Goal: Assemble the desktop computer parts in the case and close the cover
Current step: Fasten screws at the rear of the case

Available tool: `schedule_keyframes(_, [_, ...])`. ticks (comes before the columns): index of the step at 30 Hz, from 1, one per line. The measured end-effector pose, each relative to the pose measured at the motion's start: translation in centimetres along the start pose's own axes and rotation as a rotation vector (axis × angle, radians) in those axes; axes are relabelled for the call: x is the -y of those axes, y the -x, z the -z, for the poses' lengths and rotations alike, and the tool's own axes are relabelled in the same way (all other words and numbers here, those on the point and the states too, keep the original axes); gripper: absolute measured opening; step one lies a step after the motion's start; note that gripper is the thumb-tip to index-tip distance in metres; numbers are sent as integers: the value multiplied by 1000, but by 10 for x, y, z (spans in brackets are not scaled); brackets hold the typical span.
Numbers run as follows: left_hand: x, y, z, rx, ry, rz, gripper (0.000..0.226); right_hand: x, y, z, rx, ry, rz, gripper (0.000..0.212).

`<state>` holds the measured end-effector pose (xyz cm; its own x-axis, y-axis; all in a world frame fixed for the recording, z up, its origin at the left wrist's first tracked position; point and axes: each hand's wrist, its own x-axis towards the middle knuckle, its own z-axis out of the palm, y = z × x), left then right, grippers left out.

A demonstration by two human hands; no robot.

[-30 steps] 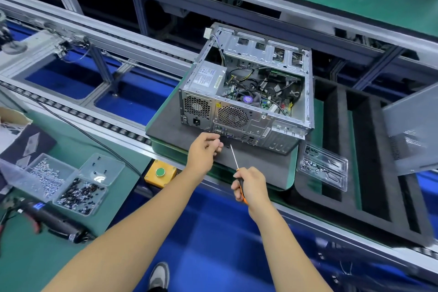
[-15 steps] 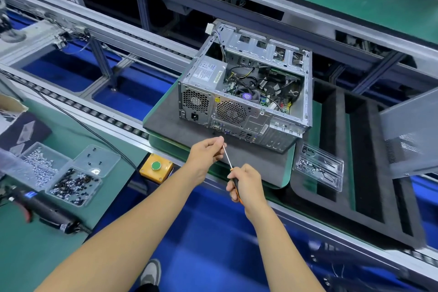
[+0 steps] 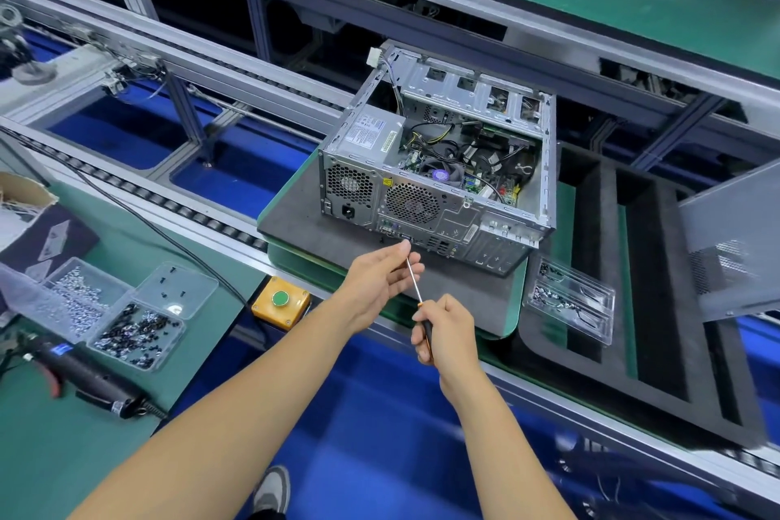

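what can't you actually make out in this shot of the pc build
- Screwdriver tip: head view, hidden behind the left hand; whether a screw sits on it cannot be told.
- Screwdriver handle: mostly wrapped by the right hand.
- Label on the power supply in the computer case: too small to read.
- Side cover: cut off by the right edge.
- Screws in the clear tray: too small to tell types.

Head camera looks forward and down (wide-angle) over the workbench [image 3: 50, 456].

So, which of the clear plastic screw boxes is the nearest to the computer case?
The long clear box on the black foam right of the computer case, almost at its corner; the other screw boxes sit on the green table far left.
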<state>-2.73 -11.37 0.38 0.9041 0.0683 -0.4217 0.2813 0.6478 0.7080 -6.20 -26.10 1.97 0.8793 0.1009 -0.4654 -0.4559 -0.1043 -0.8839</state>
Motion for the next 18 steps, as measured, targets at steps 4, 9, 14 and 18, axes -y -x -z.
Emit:
schedule_keyframes(4, [-4,0,4,20,-4,39,32,3,-1,-1,-2,5,-7,18])
schedule_keyframes(9, [-4,3,4,54,-31,89,30,1,0,-4,-2,-35,-44,20])
schedule_keyframes(14, [-8,1,7,88,-35,132,31,0,1,-8,-33,-85,-43,22])
schedule_keyframes(18, [-11,-4,6,71,-110,125,29,-3,3,-12,-75,-72,-8,16])
